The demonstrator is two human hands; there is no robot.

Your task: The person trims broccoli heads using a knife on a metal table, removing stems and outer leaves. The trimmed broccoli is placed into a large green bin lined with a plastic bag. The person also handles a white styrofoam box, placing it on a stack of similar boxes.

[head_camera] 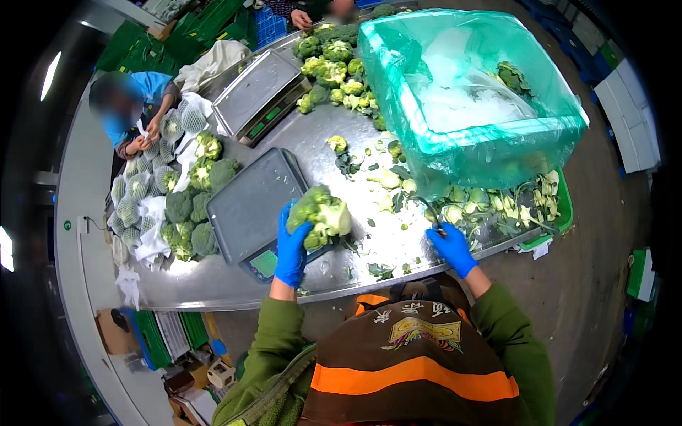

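My left hand [292, 247], in a blue glove, grips a head of broccoli [315, 215] above the right edge of a dark-topped weighing scale [258, 205]. The pale cut stem of the head faces right. In my right hand [452, 248], also gloved in blue, is a thin, dark, curved tool [429, 209], probably a knife; its tip is hard to make out against the trimmings. Leaf and stem trimmings [389, 181] lie scattered on the steel table [325, 128] between and beyond my hands. Broccoli heads [193, 213] are piled left of the scale.
A crate lined with green plastic [501, 130] holds ice and some broccoli at the right. A green bin [566, 205] sits below the table's right end. Farther back stand a second scale [258, 93] and more broccoli [335, 69]. A co-worker [154, 101] handles net-wrapped heads [130, 205] at left.
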